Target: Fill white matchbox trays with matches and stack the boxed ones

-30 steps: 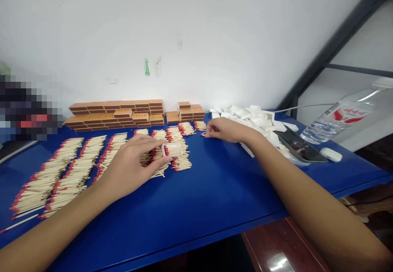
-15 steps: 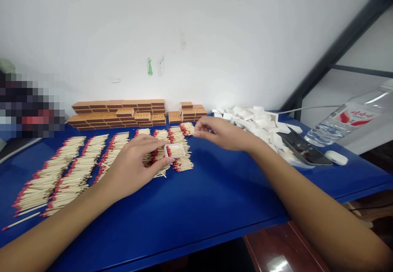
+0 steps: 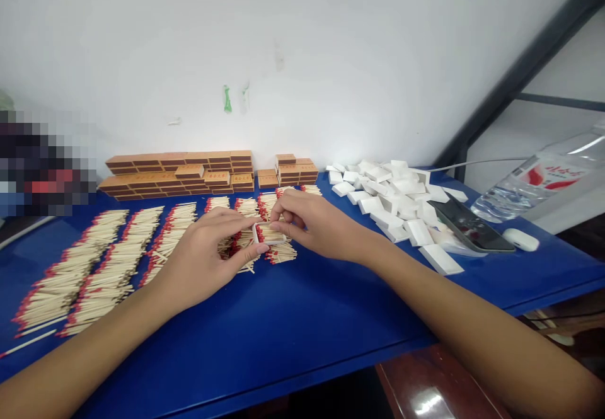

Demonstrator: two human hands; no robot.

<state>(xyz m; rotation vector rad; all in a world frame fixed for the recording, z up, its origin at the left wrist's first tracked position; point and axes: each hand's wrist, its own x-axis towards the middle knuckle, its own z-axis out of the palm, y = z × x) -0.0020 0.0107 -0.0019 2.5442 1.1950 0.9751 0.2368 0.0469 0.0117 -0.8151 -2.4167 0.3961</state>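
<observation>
My left hand [image 3: 203,256] pinches a small white tray [image 3: 267,234] full of red-tipped matches, holding it just above the blue table [image 3: 302,318]. My right hand [image 3: 314,223] is pinched at the tray's top right edge, fingertips on the matches there. Under both hands lie loose piles of matches [image 3: 276,254]. Long rows of matches [image 3: 94,261] spread to the left.
Stacked orange matchbox sleeves [image 3: 179,173] line the wall, with a smaller stack [image 3: 293,170] beside them. A heap of white empty trays [image 3: 397,198] lies to the right, then a phone [image 3: 467,225], an earbud case [image 3: 520,239] and a tilted water bottle [image 3: 539,183].
My right hand has come back from the far match pile near the white trays to the tray held in my left hand. The left hand has stayed put.
</observation>
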